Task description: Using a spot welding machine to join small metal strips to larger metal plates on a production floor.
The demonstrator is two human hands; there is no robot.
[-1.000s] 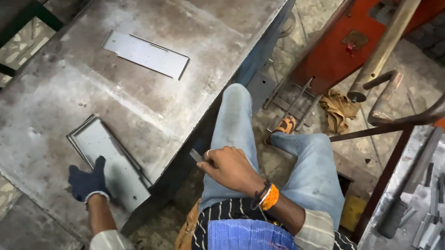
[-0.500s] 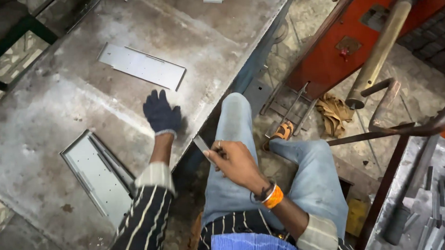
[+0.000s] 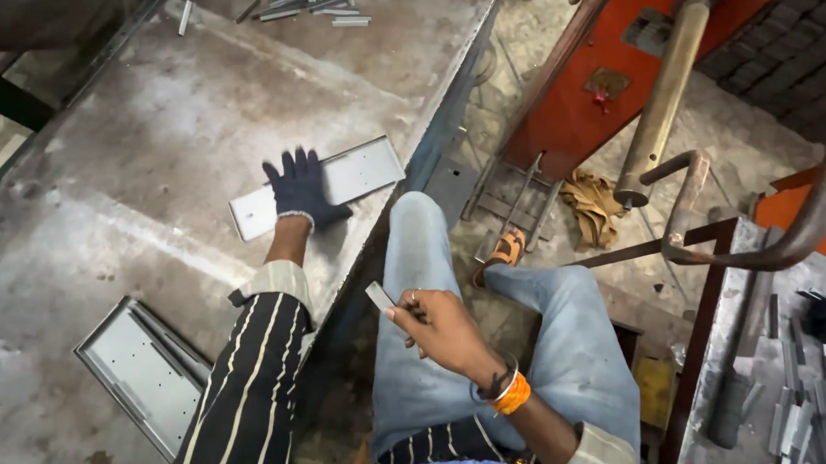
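My left hand (image 3: 301,188), in a dark knit glove, lies flat on a long grey sheet-metal strip (image 3: 360,170) on the steel workbench (image 3: 153,131). Its fingers are spread over the strip's middle. My right hand (image 3: 437,324) is bare and rests above my thigh. It pinches a small flat metal piece (image 3: 379,295) between thumb and fingers. An orange band sits on that wrist. A shallow grey metal tray panel (image 3: 139,370) lies on the bench near my left elbow.
Several small metal strips (image 3: 318,2) lie at the bench's far end. An orange machine (image 3: 609,79) with a brass-coloured arm (image 3: 660,95) stands to the right. A foot pedal frame (image 3: 513,201), a rag (image 3: 590,203) and a second bench with metal offcuts (image 3: 803,383) are nearby.
My left hand has moved from the tray panel across the bench onto the long strip. The strip has slid closer to the bench edge. My right hand stays over my lap holding the small piece.
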